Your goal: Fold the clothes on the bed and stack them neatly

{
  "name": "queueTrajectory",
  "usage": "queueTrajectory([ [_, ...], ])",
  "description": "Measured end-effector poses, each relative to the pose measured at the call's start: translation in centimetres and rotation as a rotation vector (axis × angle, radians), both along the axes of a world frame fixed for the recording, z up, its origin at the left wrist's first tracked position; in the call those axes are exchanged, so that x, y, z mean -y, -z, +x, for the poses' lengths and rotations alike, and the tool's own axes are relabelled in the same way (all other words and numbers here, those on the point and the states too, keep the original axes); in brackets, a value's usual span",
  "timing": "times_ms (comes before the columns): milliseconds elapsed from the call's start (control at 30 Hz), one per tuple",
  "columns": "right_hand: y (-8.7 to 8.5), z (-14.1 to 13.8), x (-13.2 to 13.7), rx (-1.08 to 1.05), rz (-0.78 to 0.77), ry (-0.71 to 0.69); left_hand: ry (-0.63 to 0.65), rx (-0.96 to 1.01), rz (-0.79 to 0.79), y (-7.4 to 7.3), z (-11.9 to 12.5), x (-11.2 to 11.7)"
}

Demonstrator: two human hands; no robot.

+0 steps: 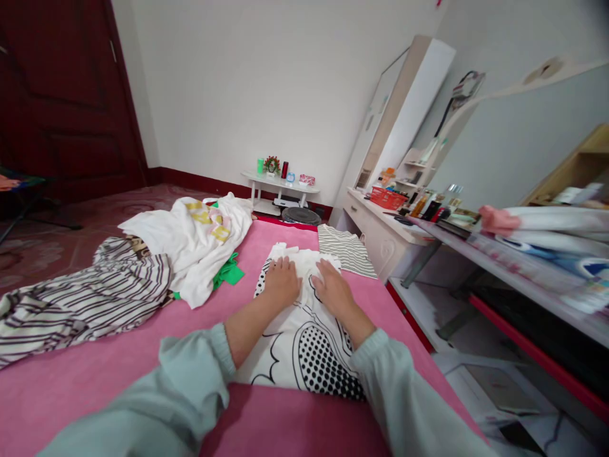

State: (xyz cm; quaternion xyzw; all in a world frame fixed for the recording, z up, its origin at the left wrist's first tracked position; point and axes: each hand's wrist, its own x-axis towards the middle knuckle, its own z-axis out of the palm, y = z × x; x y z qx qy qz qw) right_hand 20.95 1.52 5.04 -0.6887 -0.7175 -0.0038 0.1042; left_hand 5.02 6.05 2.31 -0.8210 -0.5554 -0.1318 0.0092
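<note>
A white garment [285,343] with black line art and a black-dotted patch lies spread on the pink bed cover [266,419]. My left hand [283,282] rests flat on its far left part, fingers stretched away from me. On the far right part lies my right hand [335,292], open too, palm down on the cloth. Both hands touch the garment without gripping it. Its far edge looks bunched beyond my fingertips, and my forearms cover parts of its sides. Just past my right hand is a striped folded cloth [347,251].
To the left lie a heaped white garment [209,235], a green cloth [229,271] and a striped garment [95,298]. A dresser [380,222] and a cluttered glass-topped desk [514,273] flank the bed's right edge. A small white table [280,180] stands against the far wall.
</note>
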Motion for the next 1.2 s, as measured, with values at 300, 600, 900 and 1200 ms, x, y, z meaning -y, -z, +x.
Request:
queueTrajectory([
  [300,5.8,2.7,-2.9,-0.023,-0.114,0.209,0.014,0.113,-0.079,4.2,-1.2,-2.6],
  [600,5.9,3.3,-1.2,-0.015,-0.145,0.255,0.075,0.119,-0.09,3.8,-3.5,-1.1],
  [900,4.0,3.4,1.7,0.062,-0.222,0.286,0.077,0.04,-0.088,3.0,-7.4,2.0],
  [1200,2.8,-1.2,0.2,0.051,-0.031,0.128,0.172,0.074,-0.009,0.9,-3.3,3.2],
])
